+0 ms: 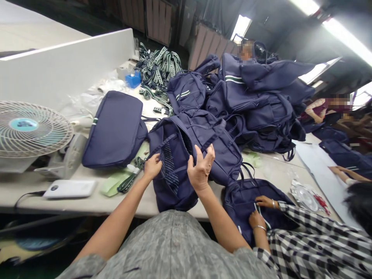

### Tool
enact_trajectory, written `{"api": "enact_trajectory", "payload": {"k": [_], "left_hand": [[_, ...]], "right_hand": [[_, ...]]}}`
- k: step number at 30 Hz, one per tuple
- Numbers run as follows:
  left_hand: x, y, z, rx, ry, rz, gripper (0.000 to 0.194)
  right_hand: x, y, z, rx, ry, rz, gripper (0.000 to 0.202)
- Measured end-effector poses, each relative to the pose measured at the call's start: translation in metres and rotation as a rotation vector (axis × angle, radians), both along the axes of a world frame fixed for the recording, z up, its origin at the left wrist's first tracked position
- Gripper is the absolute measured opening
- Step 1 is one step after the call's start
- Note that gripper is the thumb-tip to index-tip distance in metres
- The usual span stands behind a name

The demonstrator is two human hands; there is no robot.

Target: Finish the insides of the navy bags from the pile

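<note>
A navy bag [180, 195] stands at the table's front edge before me, its mouth spread and a printed lining showing inside. The left rim of that opening is pinched in my left hand [152, 167]. Over the right side of the same bag is my right hand [202, 168], fingers apart and raised; whether its thumb touches the rim I cannot tell. Behind the opened bag lies another navy bag [215, 143]. Left of my left hand, a coiled printed strap [128, 182] lies on pale green paper [112, 184].
A flat navy bag [116, 128], a fan [31, 130] and a white power bank [69, 189] are on the left. Printed straps [159, 66] and bags [258, 89] pile up behind. At right, a co-worker's hands [258, 221] are on another navy bag [238, 201].
</note>
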State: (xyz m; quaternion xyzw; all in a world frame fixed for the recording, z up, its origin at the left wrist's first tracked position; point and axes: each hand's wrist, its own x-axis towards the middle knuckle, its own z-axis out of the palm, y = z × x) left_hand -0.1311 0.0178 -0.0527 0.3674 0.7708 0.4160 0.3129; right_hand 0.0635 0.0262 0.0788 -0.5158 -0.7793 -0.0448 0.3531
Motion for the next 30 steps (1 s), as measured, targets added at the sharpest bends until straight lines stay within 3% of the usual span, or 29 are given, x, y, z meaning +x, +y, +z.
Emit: {"api": "enact_trajectory", "payload": {"k": [5, 7, 9, 12, 15, 21, 23, 25, 28, 30], "left_hand": [[0.004, -0.006, 0.011, -0.008, 0.110, -0.003, 0.055], [0.005, -0.009, 0.013, 0.000, 0.141, -0.006, 0.053], [0.005, -0.010, 0.015, 0.013, 0.152, -0.007, 0.051], [0.006, -0.012, 0.014, 0.039, 0.162, 0.004, 0.046], [0.004, -0.012, 0.011, 0.059, 0.195, 0.004, 0.040], [0.007, -0.012, 0.011, 0.089, 0.287, -0.042, 0.032], [0.013, -0.012, 0.014, 0.122, 0.376, -0.068, 0.029], [0.019, -0.011, 0.018, 0.159, 0.556, -0.123, 0.028], [0.024, -0.006, 0.022, 0.127, 0.786, -0.319, 0.030], [0.025, -0.002, 0.023, 0.071, 0.787, -0.461, 0.030]], "right_hand": [[-0.019, 0.002, 0.018, 0.037, -0.035, 0.296, 0.045], [-0.025, 0.009, 0.012, -0.013, -0.104, 0.459, 0.044], [-0.032, 0.021, 0.000, -0.085, -0.201, 0.533, 0.043], [-0.038, 0.039, -0.022, -0.218, -0.328, 0.393, 0.045], [-0.039, 0.051, -0.035, -0.311, -0.383, 0.187, 0.063], [-0.040, 0.059, -0.034, -0.420, -0.396, -0.015, 0.088], [-0.042, 0.067, -0.033, -0.534, -0.412, -0.037, 0.085], [-0.042, 0.078, -0.033, -0.656, -0.447, -0.038, 0.069], [-0.041, 0.094, -0.034, -0.776, -0.459, -0.022, 0.050], [-0.039, 0.101, -0.036, -0.846, -0.371, 0.017, 0.049]]}}
